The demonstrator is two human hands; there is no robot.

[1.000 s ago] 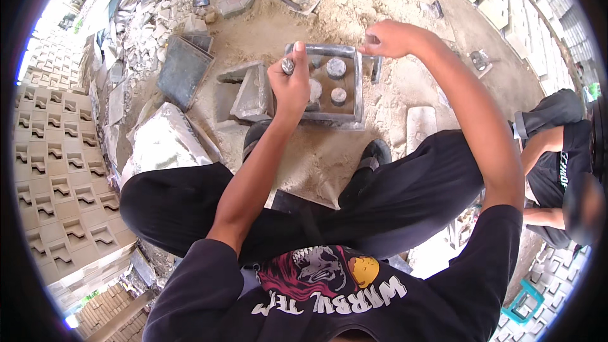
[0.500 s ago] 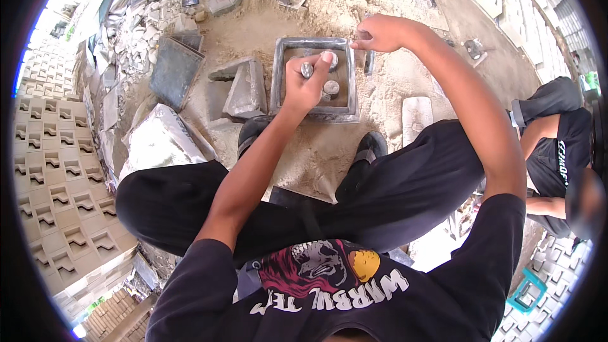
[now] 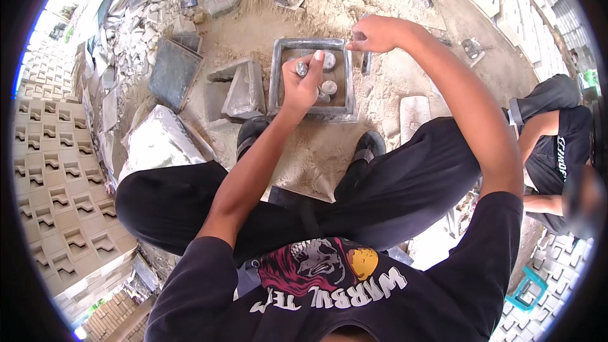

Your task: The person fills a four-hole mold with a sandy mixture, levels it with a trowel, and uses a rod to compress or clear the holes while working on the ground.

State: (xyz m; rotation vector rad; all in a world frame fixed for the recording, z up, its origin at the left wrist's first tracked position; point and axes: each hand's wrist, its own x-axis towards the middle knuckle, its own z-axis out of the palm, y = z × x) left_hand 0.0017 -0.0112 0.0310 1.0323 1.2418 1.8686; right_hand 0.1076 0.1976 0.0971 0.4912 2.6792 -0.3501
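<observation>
On the sandy ground in front of me lies a square grey metal mould frame [image 3: 277, 79]. My left hand [image 3: 300, 90] is over its left half, closed round a grey round-ended handle [image 3: 302, 68] with the thumb pointing up. The lower end of that handle is hidden by the hand. Inside the frame, right beside the hand, stand round grey metal knobs [image 3: 329, 87]. My right hand [image 3: 380, 33] is at the frame's far right corner, its fingers curled and pressed together. What they pinch, if anything, cannot be made out. A dark metal bar [image 3: 366, 63] lies just below that hand.
Left of the frame sits a hollow concrete block [image 3: 244, 92], then a dark square plate [image 3: 175, 71] and rubble [image 3: 133, 41]. A white sack [image 3: 163, 142] is near my left knee. A pale flat slab [image 3: 415, 117] lies right. Another person [image 3: 551, 152] sits far right.
My left hand has tilted slightly, and the handle's end has shifted a little to the left. The right hand stays at the frame's corner.
</observation>
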